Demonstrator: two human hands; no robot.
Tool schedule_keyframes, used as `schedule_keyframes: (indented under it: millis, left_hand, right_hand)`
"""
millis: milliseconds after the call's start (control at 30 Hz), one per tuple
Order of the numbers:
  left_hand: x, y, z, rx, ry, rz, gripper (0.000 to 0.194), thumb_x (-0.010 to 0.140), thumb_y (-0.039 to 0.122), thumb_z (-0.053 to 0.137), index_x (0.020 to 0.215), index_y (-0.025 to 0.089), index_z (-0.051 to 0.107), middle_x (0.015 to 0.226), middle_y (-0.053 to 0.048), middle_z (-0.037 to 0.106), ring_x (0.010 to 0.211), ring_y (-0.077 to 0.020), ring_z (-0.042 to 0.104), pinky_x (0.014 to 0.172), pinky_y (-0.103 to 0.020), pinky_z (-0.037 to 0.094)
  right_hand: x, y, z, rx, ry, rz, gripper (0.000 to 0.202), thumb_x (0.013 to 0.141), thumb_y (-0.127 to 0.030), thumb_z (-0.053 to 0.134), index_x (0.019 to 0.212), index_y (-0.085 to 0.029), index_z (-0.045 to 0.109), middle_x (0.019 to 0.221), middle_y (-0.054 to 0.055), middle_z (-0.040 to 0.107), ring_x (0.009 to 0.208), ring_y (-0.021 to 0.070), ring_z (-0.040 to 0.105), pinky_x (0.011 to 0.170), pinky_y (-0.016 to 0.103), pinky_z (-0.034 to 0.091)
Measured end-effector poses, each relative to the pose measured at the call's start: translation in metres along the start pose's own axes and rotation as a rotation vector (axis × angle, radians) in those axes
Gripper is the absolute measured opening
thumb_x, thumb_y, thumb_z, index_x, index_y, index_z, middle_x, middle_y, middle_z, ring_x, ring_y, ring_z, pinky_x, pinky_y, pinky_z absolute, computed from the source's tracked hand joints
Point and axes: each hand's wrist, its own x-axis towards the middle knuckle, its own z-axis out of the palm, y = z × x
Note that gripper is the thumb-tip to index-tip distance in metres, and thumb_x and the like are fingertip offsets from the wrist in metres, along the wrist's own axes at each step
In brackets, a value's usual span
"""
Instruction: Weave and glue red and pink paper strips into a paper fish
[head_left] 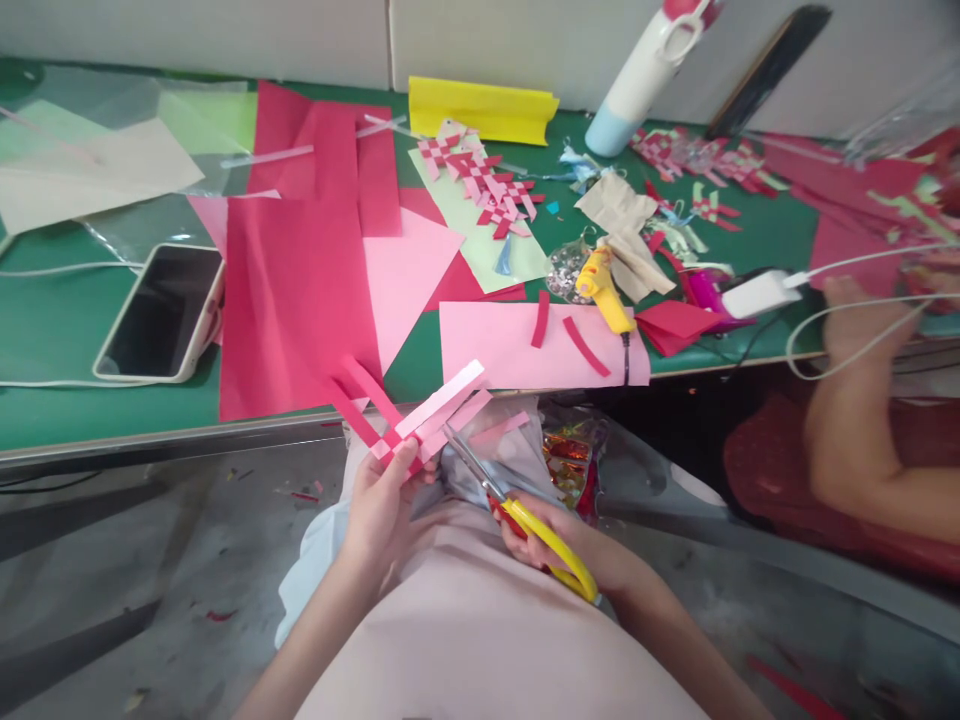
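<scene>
My left hand (388,492) pinches a woven paper piece (381,446) of red and pink strips just in front of the table edge. Several loose strip ends fan out from it, red to the upper left and pink to the upper right. My right hand (531,535) grips yellow-handled scissors (551,540), their blades (474,462) pointing up and left at the lower pink strips. Whether the blades touch the paper I cannot tell. A cut pink strip (501,428) lies on my lap beyond the blades.
Red paper (296,290), pink paper (525,340), a phone (161,312), finished woven pieces (480,180), a yellow glue gun (604,290) and a bottle (637,80) lie or stand on the green table (45,330). At right, another person's arm (855,420) rests near a white cable.
</scene>
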Motion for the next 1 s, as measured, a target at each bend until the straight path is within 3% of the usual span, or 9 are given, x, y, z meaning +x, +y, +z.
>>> schedule_keyframes:
  millis: [133, 233, 367, 433, 600, 767, 867, 1000]
  left_hand:
    - [-0.003, 0.005, 0.002, 0.24, 0.075, 0.196, 0.019, 0.072, 0.033, 0.077, 0.078, 0.016, 0.073, 0.068, -0.003, 0.067, 0.064, -0.0148, 0.061, 0.063, -0.025, 0.05]
    - [-0.004, 0.016, 0.002, 0.425, 0.132, 0.46, 0.015, 0.064, 0.026, 0.082, 0.075, 0.019, 0.076, 0.072, -0.006, 0.071, 0.073, -0.0207, 0.066, 0.074, -0.031, 0.052]
    - [-0.003, 0.035, -0.005, 0.6, -0.021, 0.763, 0.015, 0.058, 0.022, 0.084, 0.072, 0.024, 0.079, 0.083, -0.008, 0.075, 0.081, -0.0259, 0.069, 0.083, -0.037, 0.052]
    - [-0.003, 0.043, -0.011, 0.645, -0.105, 0.828, 0.02, 0.058, 0.024, 0.083, 0.077, 0.026, 0.079, 0.089, -0.009, 0.076, 0.086, -0.0291, 0.069, 0.085, -0.041, 0.053]
    - [0.0, 0.057, -0.023, 0.681, -0.174, 0.863, 0.027, 0.05, 0.025, 0.087, 0.075, 0.028, 0.079, 0.092, -0.008, 0.077, 0.091, -0.0341, 0.07, 0.088, -0.047, 0.052]
    - [-0.005, 0.063, -0.017, 0.803, -0.286, 1.015, 0.025, 0.063, 0.02, 0.08, 0.087, 0.028, 0.079, 0.099, -0.008, 0.076, 0.093, -0.0308, 0.07, 0.087, -0.042, 0.052]
    - [-0.008, 0.06, -0.005, 0.699, -0.167, 0.913, 0.017, 0.067, 0.022, 0.078, 0.084, 0.026, 0.077, 0.094, -0.007, 0.076, 0.088, -0.0261, 0.069, 0.082, -0.036, 0.053]
    - [-0.003, 0.05, 0.008, 0.332, 0.08, 0.454, 0.017, 0.065, 0.027, 0.081, 0.075, 0.02, 0.07, 0.07, -0.002, 0.071, 0.068, -0.0172, 0.067, 0.067, -0.028, 0.054]
  right_hand:
    - [0.001, -0.009, 0.002, 0.044, 0.082, -0.104, 0.039, 0.074, -0.042, 0.077, 0.096, -0.021, 0.052, 0.076, -0.003, 0.049, 0.057, 0.0087, 0.039, 0.051, 0.024, 0.031]
    - [0.013, -0.018, 0.009, 0.076, 0.154, -0.198, 0.027, 0.079, -0.038, 0.072, 0.086, -0.02, 0.053, 0.071, -0.002, 0.05, 0.058, 0.01, 0.043, 0.054, 0.026, 0.033]
    - [0.034, -0.03, 0.018, 0.174, 0.238, -0.385, 0.028, 0.079, -0.036, 0.071, 0.073, -0.021, 0.048, 0.058, -0.005, 0.043, 0.049, 0.0088, 0.037, 0.049, 0.026, 0.028]
    - [0.042, -0.036, 0.021, 0.203, 0.257, -0.423, 0.03, 0.077, -0.035, 0.073, 0.075, -0.022, 0.047, 0.056, -0.007, 0.042, 0.048, 0.0094, 0.036, 0.048, 0.026, 0.026]
    - [0.052, -0.04, 0.022, 0.211, 0.215, -0.467, 0.03, 0.082, -0.041, 0.068, 0.071, -0.022, 0.046, 0.054, -0.005, 0.043, 0.05, 0.0109, 0.038, 0.049, 0.027, 0.026]
    - [0.055, -0.043, 0.024, 0.25, 0.198, -0.525, 0.03, 0.081, -0.037, 0.07, 0.073, -0.023, 0.045, 0.055, -0.006, 0.043, 0.049, 0.0094, 0.039, 0.05, 0.026, 0.027]
    - [0.052, -0.049, 0.025, 0.236, 0.234, -0.515, 0.028, 0.08, -0.038, 0.071, 0.08, -0.023, 0.047, 0.058, -0.007, 0.044, 0.049, 0.0089, 0.039, 0.049, 0.025, 0.026]
    - [0.042, -0.048, 0.019, 0.185, 0.28, -0.499, 0.033, 0.08, -0.044, 0.071, 0.087, -0.021, 0.049, 0.069, -0.004, 0.049, 0.049, 0.0066, 0.038, 0.047, 0.024, 0.025]
